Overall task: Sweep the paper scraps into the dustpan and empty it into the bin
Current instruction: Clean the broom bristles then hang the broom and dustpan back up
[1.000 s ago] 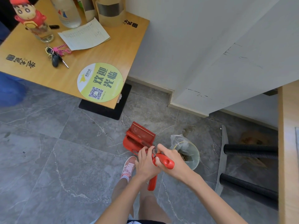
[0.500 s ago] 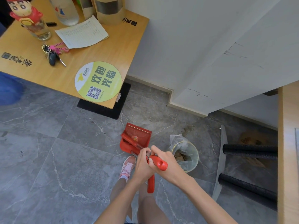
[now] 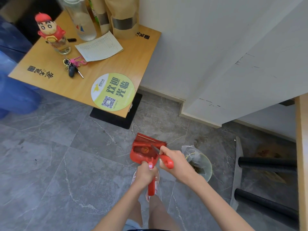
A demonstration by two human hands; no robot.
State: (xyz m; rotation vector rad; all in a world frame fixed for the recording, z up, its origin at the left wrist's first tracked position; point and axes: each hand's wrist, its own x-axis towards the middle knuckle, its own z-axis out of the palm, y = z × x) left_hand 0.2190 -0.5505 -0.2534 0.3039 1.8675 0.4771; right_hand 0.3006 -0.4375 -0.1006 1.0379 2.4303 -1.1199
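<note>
1. The red dustpan (image 3: 144, 151) is held in the air above the grey tiled floor (image 3: 55, 165), its mouth pointing away from the person and its long handle running back toward the body.
2. The left hand (image 3: 146, 175) is wrapped tight around the dustpan handle, just behind the pan.
3. The right hand (image 3: 175, 161) is clenched on the red handle of a small brush (image 3: 164, 157), whose head lies across the pan's opening; the brush head is blurred.
4. No paper scraps can be made out inside the pan.
5. The bin (image 3: 200, 165), a small round one lined with a clear bag, stands on the floor just right of the right hand.
6. A pink shoe (image 3: 155, 185) shows directly beneath the dustpan handle.
7. Farther off, upper left, a wooden surface (image 3: 131, 64) carries a round yellow-green sticker (image 3: 113, 91) with a QR code, a bunch of keys (image 3: 72, 68), a sheet of paper (image 3: 99, 47), a cartoon figure bottle (image 3: 51, 35), a clear bottle (image 3: 81, 19) and brown pouches (image 3: 124, 17).
8. At right, two black padded bars (image 3: 266, 164) lie near a white wall (image 3: 216, 47).
</note>
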